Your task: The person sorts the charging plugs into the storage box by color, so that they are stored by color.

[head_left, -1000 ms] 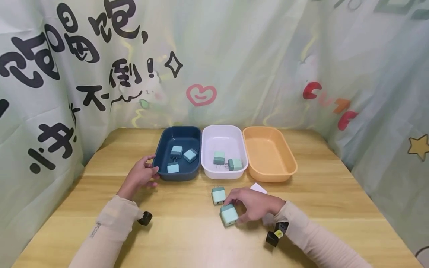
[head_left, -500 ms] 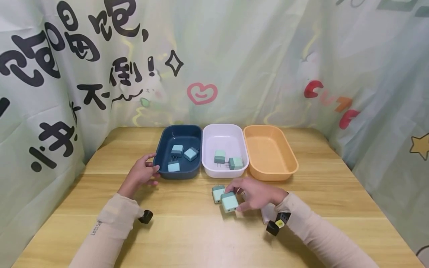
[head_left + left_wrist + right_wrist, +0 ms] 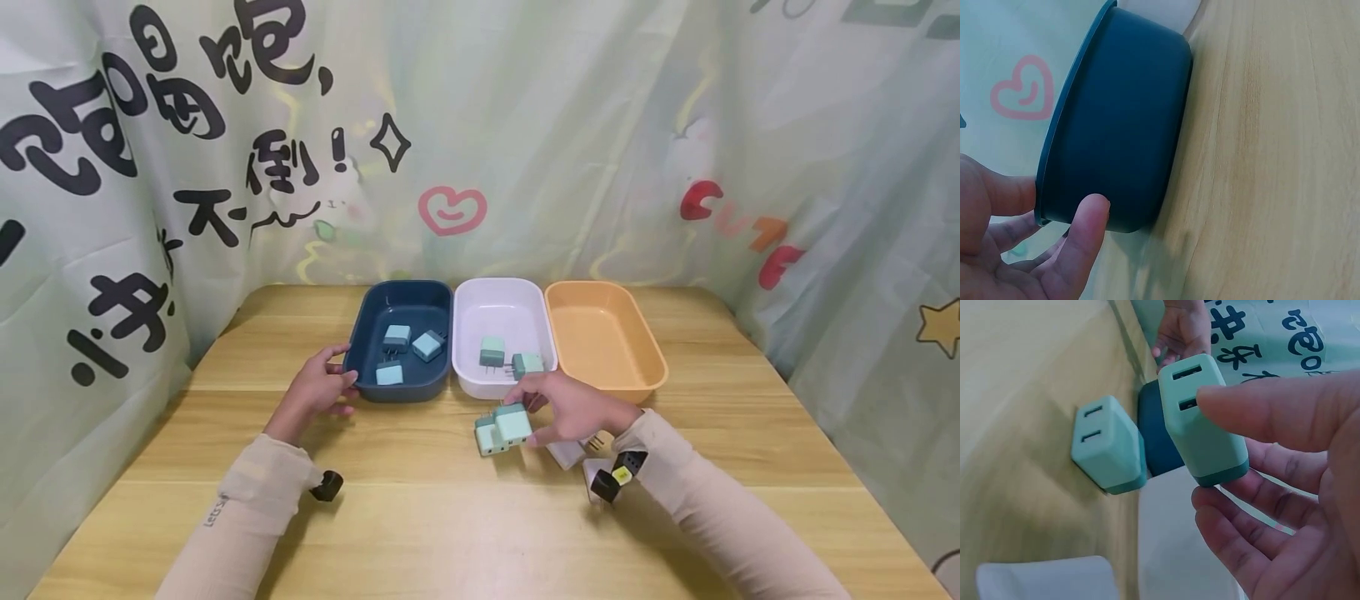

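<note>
My right hand (image 3: 570, 407) pinches a mint-green USB wall charger (image 3: 513, 427), its thumb lying beside the ports in the right wrist view. The held charger (image 3: 1200, 419) has two USB ports and a darker green base. A similar mint charger (image 3: 1105, 444) stands on the table just behind it, partly covered by it in the head view. My left hand (image 3: 318, 385) touches the near left corner of the dark blue bin (image 3: 401, 393), thumb (image 3: 1090, 225) against its outer wall. The bin holds several light-blue chargers (image 3: 428, 345).
A white bin (image 3: 487, 388) with two green chargers stands in the middle of the row; an orange bin (image 3: 600, 337) stands to its right. White chargers (image 3: 566, 453) lie on the wooden table (image 3: 420, 525) under my right hand and wrist. A printed curtain (image 3: 555, 167) hangs behind.
My right hand has carried the held charger up and away from me, toward the white bin, uncovering white chargers beneath. My left hand has stayed at the dark blue bin.
</note>
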### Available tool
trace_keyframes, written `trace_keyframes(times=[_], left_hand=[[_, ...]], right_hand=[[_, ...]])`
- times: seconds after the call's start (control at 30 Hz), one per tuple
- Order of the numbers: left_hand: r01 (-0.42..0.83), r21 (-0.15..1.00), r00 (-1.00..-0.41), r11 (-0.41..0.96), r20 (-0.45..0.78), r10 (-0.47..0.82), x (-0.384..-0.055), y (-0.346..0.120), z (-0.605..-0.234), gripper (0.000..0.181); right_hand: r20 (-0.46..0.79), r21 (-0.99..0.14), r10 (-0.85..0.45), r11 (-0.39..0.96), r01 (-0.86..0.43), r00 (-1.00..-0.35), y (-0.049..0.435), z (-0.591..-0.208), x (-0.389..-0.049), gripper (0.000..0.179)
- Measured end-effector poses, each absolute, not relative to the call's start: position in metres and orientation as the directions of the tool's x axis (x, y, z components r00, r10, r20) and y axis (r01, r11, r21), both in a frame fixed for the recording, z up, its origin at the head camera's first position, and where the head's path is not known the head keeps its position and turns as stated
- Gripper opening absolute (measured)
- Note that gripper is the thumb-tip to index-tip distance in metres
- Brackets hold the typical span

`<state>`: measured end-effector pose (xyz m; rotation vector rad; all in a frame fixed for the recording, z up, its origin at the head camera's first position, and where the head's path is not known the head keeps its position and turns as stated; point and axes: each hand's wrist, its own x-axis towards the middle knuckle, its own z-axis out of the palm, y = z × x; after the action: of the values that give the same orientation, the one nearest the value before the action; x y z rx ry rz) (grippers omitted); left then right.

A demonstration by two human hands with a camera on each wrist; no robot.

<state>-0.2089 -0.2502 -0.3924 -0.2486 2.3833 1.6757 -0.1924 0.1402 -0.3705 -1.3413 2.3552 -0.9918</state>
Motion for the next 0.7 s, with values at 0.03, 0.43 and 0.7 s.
trace_keyframes(times=[0.03, 0.43, 0.7], left_hand=[[-0.262, 0.904, -0.962, 0.337, -0.274, -0.014, -0.209, -0.250, -0.392, 0.062], [-0.291, 0.892, -0.954, 0.346, -0.299, -0.032, -0.205, -0.251, -0.395, 0.062], [-0.302, 0.891, -0.951, 0.340, -0.308, -0.036, -0.210, -0.249, -0.390, 0.062]], right_hand=[[0.113, -0.672, -0.831, 0.339, -0.658, -0.544, 0.140, -0.370, -0.194, 0.047], [0.120, -0.702, -0.788, 0.363, -0.613, -0.604, 0.137, -0.368, -0.208, 0.046], [0.111, -0.693, -0.759, 0.404, -0.597, -0.642, 0.136, -0.359, -0.221, 0.046]])
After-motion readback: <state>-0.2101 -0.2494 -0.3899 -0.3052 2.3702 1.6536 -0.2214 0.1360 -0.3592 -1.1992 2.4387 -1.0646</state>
